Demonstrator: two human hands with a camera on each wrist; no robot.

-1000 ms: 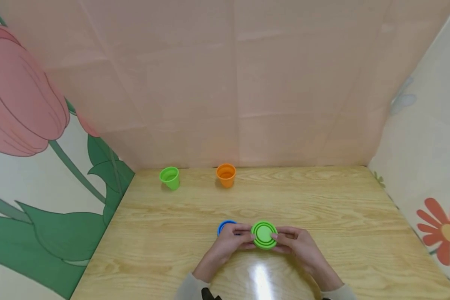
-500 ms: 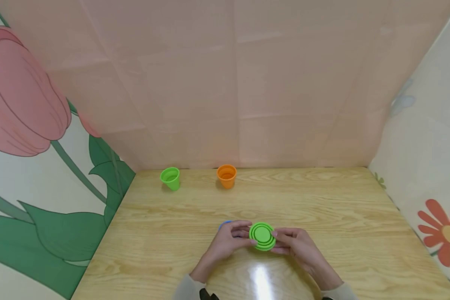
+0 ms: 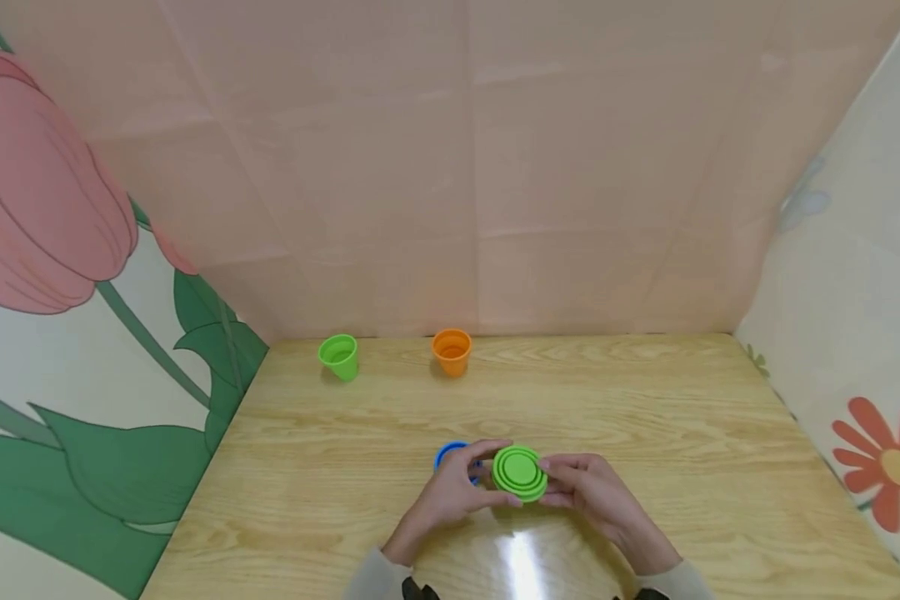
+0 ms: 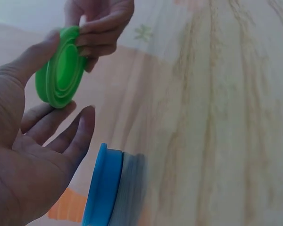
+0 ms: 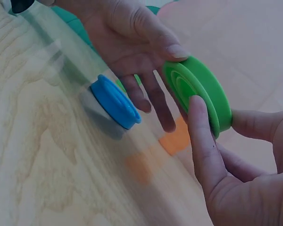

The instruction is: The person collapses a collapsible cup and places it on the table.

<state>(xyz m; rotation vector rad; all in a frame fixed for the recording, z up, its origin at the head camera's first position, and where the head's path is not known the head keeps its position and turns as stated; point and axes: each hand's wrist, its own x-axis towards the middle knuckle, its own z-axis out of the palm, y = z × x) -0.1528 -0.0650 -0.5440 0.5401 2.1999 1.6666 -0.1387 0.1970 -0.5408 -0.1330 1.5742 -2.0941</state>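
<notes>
A green collapsible cup [image 3: 520, 472], pressed flat into ringed folds, is held above the table. My right hand [image 3: 600, 500] pinches its right edge between thumb and fingers, as the right wrist view also shows with the flattened cup [image 5: 198, 96] tilted. My left hand [image 3: 457, 492] is at the cup's left side, thumb touching the rim; its other fingers are spread, fairly straight, in the left wrist view. Behind the left hand a blue collapsed cup [image 3: 450, 454] lies on the table, partly hidden in the head view; the blue cup [image 5: 114, 102] shows better in the right wrist view.
At the table's back stand an expanded green cup [image 3: 340, 357] and an expanded orange cup [image 3: 452, 352], both upright. The wooden table [image 3: 645, 400] meets a pinkish cloth backdrop [image 3: 495, 208]. Flower-printed panels [image 3: 82, 375] flank it at both sides.
The left hand has loosened from its pinch, its fingers spreading away from the flattened green cup. The cup has shifted slightly left and tilted, still in the right hand.
</notes>
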